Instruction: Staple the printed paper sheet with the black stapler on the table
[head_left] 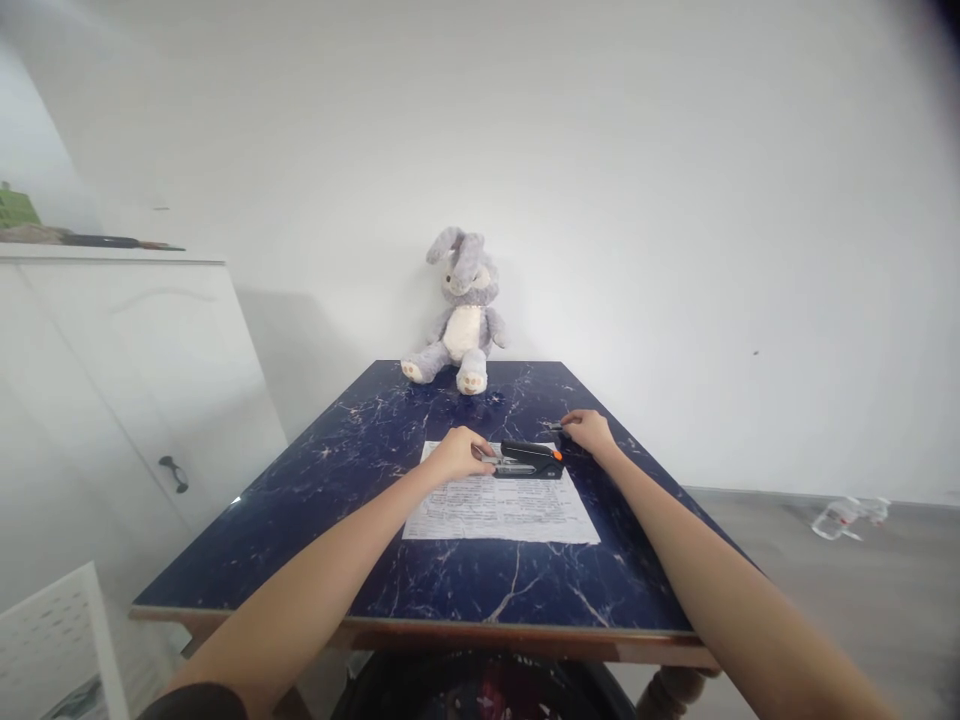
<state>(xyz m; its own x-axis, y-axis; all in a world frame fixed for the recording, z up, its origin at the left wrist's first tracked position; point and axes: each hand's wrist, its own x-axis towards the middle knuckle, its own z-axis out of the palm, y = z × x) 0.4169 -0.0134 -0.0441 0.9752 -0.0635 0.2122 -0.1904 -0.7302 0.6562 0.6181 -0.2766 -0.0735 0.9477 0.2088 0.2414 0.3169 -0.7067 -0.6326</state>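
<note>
A black stapler (pixel 532 462) with an orange tip lies on its side across the upper part of a printed paper sheet (pixel 502 515). Its left end is between the thumb and fingers of my left hand (pixel 459 455), and a metal part shows there. Right of the stapler and apart from it, my right hand (pixel 589 432) is over the table with thumb and fingertips pinched together. A small dark strip (pixel 556 428) shows at those fingertips, too small to name; it may be a row of staples.
The dark blue marbled table (pixel 315 540) has a wooden edge. A grey plush rabbit (pixel 465 320) sits at its far end against the wall. On the left stand a white cabinet (pixel 150 350) and a white perforated basket (pixel 56 630). Clear plastic items (pixel 847 515) lie on the floor at right.
</note>
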